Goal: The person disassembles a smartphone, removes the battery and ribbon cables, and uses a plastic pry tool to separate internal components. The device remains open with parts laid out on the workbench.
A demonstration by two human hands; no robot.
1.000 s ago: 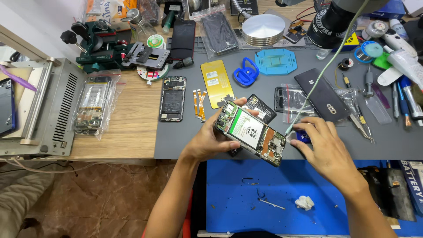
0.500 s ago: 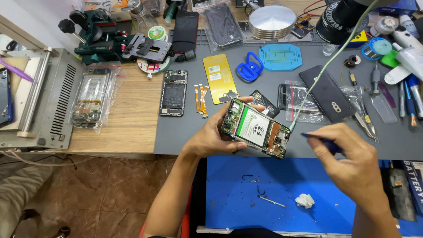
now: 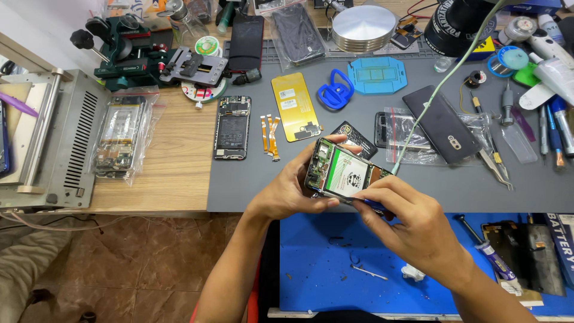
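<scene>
My left hand (image 3: 287,194) grips opened phone (image 3: 344,170); right hand (image 3: 412,224) pinches blue tool (image 3: 373,205) at near edge. Best keep phone steady, pry gently.

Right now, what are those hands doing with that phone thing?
A person's left hand holds an opened phone with a green and white battery showing above the grey work mat. The right hand presses a small blue-handled tool against the phone's lower edge. A yellow back cover and other phone parts lie around.
</scene>
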